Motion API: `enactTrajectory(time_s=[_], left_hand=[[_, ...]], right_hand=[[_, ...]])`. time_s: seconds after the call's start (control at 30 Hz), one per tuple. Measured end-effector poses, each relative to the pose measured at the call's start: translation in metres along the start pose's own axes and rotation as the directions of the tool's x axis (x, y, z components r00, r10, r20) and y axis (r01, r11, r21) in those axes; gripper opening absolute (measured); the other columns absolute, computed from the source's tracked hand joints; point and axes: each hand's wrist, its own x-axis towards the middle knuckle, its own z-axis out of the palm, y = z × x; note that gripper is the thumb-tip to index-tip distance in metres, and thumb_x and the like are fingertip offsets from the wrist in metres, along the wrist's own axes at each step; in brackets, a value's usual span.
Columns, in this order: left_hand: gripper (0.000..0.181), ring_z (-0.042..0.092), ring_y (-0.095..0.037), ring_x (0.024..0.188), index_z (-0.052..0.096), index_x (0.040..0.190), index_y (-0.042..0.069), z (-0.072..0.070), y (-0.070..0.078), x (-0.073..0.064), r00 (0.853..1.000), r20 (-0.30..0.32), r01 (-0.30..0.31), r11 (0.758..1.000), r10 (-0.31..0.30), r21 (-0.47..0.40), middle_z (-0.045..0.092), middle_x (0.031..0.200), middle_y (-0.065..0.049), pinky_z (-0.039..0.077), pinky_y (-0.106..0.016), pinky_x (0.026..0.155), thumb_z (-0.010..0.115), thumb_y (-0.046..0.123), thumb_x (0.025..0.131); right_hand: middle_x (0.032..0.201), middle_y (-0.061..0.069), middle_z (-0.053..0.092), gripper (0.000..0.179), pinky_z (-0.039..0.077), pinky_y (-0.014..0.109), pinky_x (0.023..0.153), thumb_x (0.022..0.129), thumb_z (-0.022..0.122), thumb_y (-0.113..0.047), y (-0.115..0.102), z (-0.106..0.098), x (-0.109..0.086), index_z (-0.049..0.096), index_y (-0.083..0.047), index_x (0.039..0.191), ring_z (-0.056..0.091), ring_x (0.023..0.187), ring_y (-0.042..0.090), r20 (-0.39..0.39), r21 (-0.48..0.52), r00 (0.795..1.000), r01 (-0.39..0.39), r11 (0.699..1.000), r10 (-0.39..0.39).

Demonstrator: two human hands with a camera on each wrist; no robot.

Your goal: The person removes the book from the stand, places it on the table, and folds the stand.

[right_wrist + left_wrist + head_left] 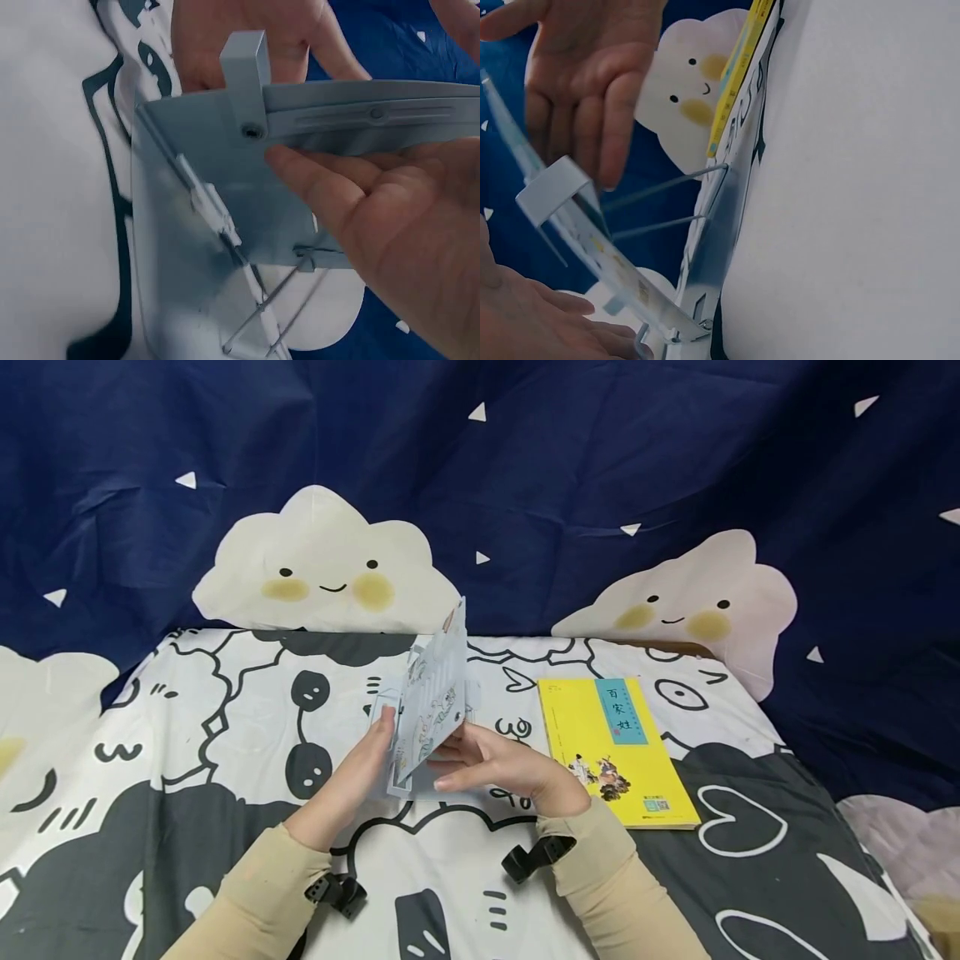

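Note:
A pale blue metal book stand (433, 706) printed with small cartoon drawings stands on the patterned cloth. Its panel is raised at an angle from the flat base plate (718, 247), with a wire support (664, 184) between the two. My left hand (348, 785) is at the panel's left side, fingers extended along it. On the other side my right hand (502, 764) reaches in with fairly straight fingers. In the right wrist view its fingertips lie right by the plain panel (202, 142), just below a bent metal clip (246, 71).
A yellow book (611, 752) with a blue title strip lies flat to the right of the stand. The black-and-white cartoon cloth (247, 735) covers the surface. Behind it hangs a dark blue curtain (525, 468) with smiling clouds and small white triangles.

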Motion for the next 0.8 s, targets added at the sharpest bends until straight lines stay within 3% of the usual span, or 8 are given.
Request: enactTrajectory(time_s=[0.13,0.43,0.6,0.8], left_hand=[[0.078,0.006,-0.038,0.154,0.005,0.161,0.014,0.000,0.001,0.000,1.000,-0.003,0.000,1.000,0.000,-0.004,0.007,0.167,-0.014,0.009,-0.062,0.121,0.008,0.063,0.100],[0.080,0.002,-0.034,0.155,0.005,0.161,0.014,0.000,0.005,-0.001,1.000,-0.021,0.016,1.000,-0.016,0.002,0.001,0.168,-0.013,0.011,-0.058,0.122,0.006,0.065,0.099],[0.082,-0.001,-0.030,0.155,0.001,0.161,0.013,-0.001,0.007,-0.002,0.999,-0.041,0.032,0.998,-0.034,-0.046,-0.001,0.168,-0.010,0.006,-0.056,0.124,0.005,0.067,0.098],[0.082,0.000,-0.026,0.155,0.008,0.160,0.009,-0.002,0.010,-0.004,0.998,-0.070,-0.002,0.998,-0.002,-0.057,0.003,0.168,-0.008,0.003,-0.052,0.125,0.005,0.065,0.100]], right_hand=[[0.164,0.025,0.009,0.105,0.021,0.050,0.123,0.087,0.077,-0.023,-0.005,0.007,0.001,0.003,0.005,0.157,0.014,0.152,0.039,0.003,0.006,1.000,0.016,1.000,-0.016],[0.167,0.016,-0.007,0.097,0.016,0.047,0.124,0.092,0.066,-0.001,-0.005,0.024,0.005,-0.007,0.003,0.156,0.001,0.154,0.032,0.038,0.009,0.996,0.075,0.997,-0.076],[0.166,0.016,-0.006,0.093,0.016,0.049,0.124,0.091,0.061,0.009,-0.003,0.030,0.008,-0.005,0.004,0.156,0.002,0.154,0.031,0.045,-0.021,0.994,0.101,0.995,-0.100],[0.167,0.016,-0.005,0.091,0.017,0.047,0.124,0.092,0.060,0.009,-0.003,0.033,0.010,-0.004,0.003,0.157,0.003,0.155,0.030,0.029,-0.033,0.996,0.086,0.996,-0.085]])
